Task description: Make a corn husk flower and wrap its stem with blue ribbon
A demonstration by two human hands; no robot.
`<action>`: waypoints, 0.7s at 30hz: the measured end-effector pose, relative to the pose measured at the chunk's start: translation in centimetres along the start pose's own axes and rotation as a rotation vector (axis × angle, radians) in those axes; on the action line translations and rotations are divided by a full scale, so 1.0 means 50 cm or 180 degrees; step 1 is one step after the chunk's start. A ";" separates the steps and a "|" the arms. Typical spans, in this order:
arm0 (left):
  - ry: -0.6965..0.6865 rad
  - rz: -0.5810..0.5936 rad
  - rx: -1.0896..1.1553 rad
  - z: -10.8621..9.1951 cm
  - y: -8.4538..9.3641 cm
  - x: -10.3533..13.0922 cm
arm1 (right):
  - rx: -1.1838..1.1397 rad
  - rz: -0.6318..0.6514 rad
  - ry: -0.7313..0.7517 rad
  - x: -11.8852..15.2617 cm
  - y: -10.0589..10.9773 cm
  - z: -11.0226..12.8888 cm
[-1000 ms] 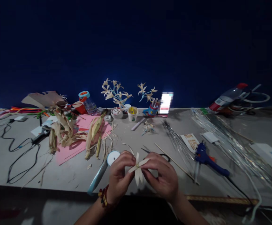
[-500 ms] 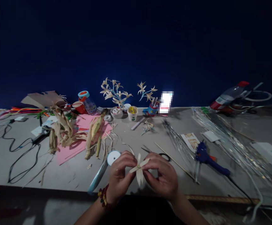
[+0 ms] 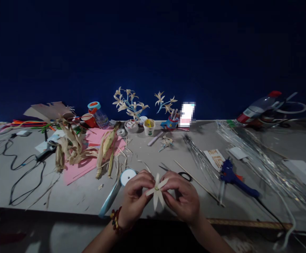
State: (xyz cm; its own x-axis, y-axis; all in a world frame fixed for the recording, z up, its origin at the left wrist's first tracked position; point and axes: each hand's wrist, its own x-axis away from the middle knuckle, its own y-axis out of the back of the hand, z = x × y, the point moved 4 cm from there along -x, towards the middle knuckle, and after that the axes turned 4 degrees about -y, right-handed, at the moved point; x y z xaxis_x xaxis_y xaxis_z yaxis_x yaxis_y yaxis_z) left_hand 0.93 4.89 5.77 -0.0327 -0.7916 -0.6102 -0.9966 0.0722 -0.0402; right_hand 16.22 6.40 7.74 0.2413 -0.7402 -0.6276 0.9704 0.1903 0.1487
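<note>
A pale flower with narrow petals, seemingly of corn husk point(image 3: 156, 199), is held between my two hands above the table's front edge. My left hand point(image 3: 135, 196), with a beaded bracelet at the wrist, pinches a petal on the left side. On the other side my right hand point(image 3: 183, 196) pinches a petal between thumb and fingers. The petals fan out around a small greenish centre. Just left of my left hand lies a roll of light blue ribbon point(image 3: 128, 176). Scissors point(image 3: 185, 176) lie behind my right hand, partly hidden by it.
Dried corn husks point(image 3: 72, 149) lie on pink paper point(image 3: 74, 174) at the left. A blue glue gun point(image 3: 238, 182), thin wires point(image 3: 202, 154) and a stick point(image 3: 199, 182) are at the right. Finished flower branches point(image 3: 129, 103) stand at the back beside a paper cup point(image 3: 149, 128).
The flower has turned slightly between my fingers, and its lower petals now show spread apart. Both hands stay in nearly the same place.
</note>
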 end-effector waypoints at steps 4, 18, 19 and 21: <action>0.0030 -0.0020 0.0051 0.003 0.001 0.000 | -0.0083 -0.0030 -0.0072 0.004 -0.001 -0.006; 0.0186 -0.0001 0.0414 0.020 0.002 0.012 | -0.0277 -0.0008 -0.0237 0.008 -0.003 -0.014; 0.0202 -0.0005 0.0425 0.022 0.001 0.012 | -0.0283 -0.0003 -0.0246 0.008 -0.004 -0.014; 0.0220 -0.0005 0.0447 0.024 0.000 0.012 | -0.0300 -0.0010 -0.0281 0.008 -0.004 -0.015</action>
State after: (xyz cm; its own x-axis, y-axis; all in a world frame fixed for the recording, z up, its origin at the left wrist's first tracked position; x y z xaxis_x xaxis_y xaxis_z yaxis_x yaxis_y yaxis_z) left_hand 1.01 5.15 4.47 -0.0411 -0.8313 -0.5543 -0.9764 0.1512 -0.1543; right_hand 16.11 6.58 6.90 0.2421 -0.7940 -0.5576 0.9670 0.2444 0.0718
